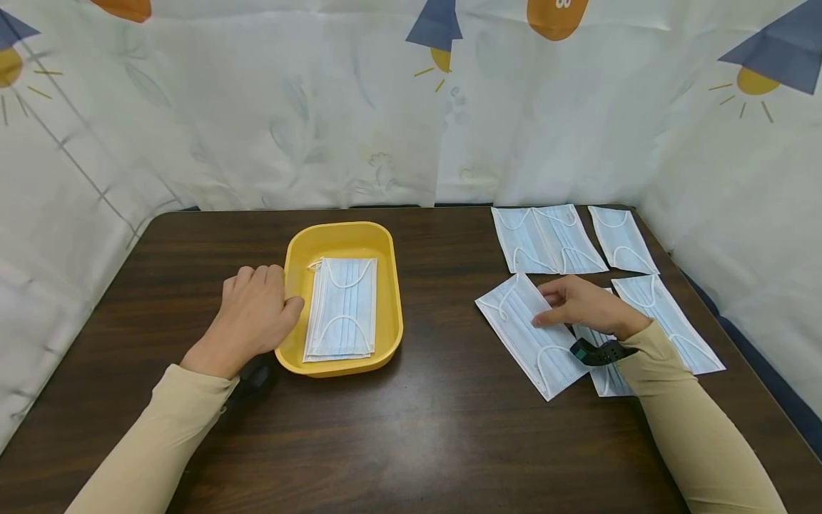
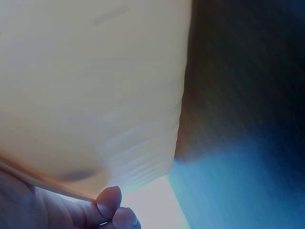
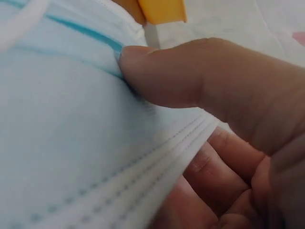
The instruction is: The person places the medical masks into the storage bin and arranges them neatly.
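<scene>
In the head view my left hand [image 1: 254, 314] grips the left rim of a yellow plastic basket [image 1: 393, 314], thumb over the edge. Close up in the left wrist view are the basket's ribbed side wall [image 2: 95, 95] and curled fingertips [image 2: 109, 200] at its rim. A stack of light-blue face masks [image 1: 347, 307] lies inside. On the right, my right hand [image 1: 581, 307] pinches the edge of a tilted face mask [image 1: 526, 335]. The right wrist view has the thumb [image 3: 162, 76] on top of this mask [image 3: 71, 119] and the other fingers beneath it.
Two masks [image 1: 546, 239] lie side by side at the back right, with another mask [image 1: 621, 235] beside them. A further mask [image 1: 674, 321] lies right of my wrist, and one partly hidden mask [image 1: 610, 378] is under it. White curtains surround the dark wooden table [image 1: 411, 442].
</scene>
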`<state>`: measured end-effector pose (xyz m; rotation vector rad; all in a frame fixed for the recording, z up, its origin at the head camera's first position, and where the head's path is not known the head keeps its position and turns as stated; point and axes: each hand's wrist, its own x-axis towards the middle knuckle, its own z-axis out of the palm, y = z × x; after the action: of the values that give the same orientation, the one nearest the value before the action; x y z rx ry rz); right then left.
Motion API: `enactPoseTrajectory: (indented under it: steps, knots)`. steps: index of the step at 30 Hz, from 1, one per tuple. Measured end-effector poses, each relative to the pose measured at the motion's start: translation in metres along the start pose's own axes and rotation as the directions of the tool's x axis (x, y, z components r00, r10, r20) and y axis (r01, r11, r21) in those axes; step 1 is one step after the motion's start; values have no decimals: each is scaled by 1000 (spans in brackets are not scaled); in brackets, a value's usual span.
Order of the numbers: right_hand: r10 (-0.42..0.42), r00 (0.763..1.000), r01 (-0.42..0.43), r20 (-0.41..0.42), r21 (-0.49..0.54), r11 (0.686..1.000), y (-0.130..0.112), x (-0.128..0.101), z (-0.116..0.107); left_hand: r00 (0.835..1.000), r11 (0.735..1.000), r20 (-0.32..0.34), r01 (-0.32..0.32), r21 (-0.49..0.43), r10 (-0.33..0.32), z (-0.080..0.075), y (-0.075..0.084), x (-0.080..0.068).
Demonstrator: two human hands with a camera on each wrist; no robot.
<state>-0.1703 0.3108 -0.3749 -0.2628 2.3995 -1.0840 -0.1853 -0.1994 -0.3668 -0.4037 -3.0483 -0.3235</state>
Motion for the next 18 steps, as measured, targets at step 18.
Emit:
enactPoseTrajectory:
  steps: [18]
  knots:
    - [58,996,-55,-70,44,998,-3,0,0,1000,1000,-7,-1,-14,1,0,0,-1]
